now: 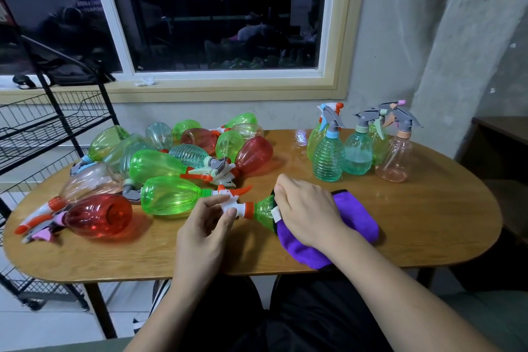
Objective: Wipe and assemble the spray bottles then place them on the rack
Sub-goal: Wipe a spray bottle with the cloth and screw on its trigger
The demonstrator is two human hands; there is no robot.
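Thumb and forefinger of the left hand (207, 226) pinch the white spray head (230, 206) of a clear green bottle (264, 213) held sideways over the glossy wooden tabletop (428, 226). The right hand (308, 210) grips its body through a fuzzy purple cloth (351, 220). Beyond, translucent loose bottles (160, 166) lie heaped, upright bottles (357, 151) stand right, and a wire rack (43, 128) stands left.

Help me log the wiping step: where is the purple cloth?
Head view, near right of the table: the purple cloth is wrapped round a green bottle under the right hand, while the left hand pinches its sprayer.
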